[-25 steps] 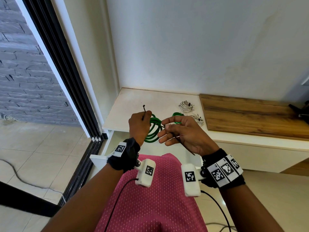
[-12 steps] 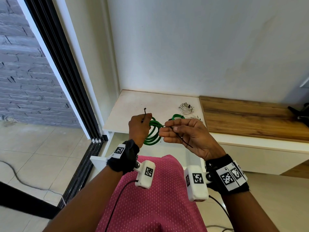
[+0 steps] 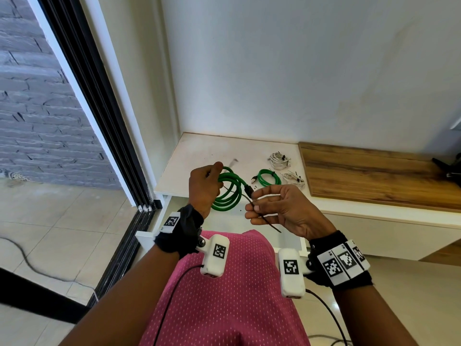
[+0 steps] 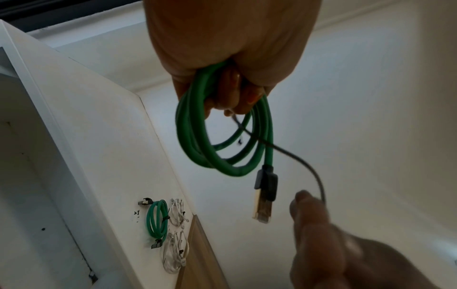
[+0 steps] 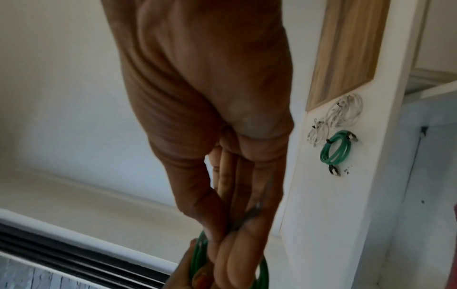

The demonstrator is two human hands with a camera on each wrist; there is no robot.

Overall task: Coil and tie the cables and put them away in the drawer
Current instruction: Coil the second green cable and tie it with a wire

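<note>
Since the earlier frames, both hands have drifted apart a little: the right hand (image 3: 279, 211) now sits lower and further right, drawing the thin black cable tie (image 3: 264, 219) out from the coil, and the tie's free end that stuck up above the left fist is no longer seen there.

The left hand (image 3: 203, 188) is clenched around the top of the coiled green braided cable (image 3: 228, 193), which hangs in the air in front of the counter's (image 3: 199, 156) front edge. From the left wrist view, the coil's loops (image 4: 222, 148) droop below the fist and its black and gold plug (image 4: 264, 195) dangles at the bottom. The tie runs from the left fingers (image 4: 237, 93) through the loops and curves across to the right hand.

The right hand's thumb and forefinger pinch the tie, its tail slanting down past the palm; the other fingers are loosely extended.

On the white counter, beside a wooden panel (image 3: 374, 176), lie a smaller green coiled cable already tied (image 3: 269, 177) and two white coiled cables (image 3: 280, 161), (image 3: 293, 177), close together. Below the counter edge the white drawer (image 3: 146, 236) stands pulled open, partly hidden by the person's pink dotted garment (image 3: 224, 295).
</note>
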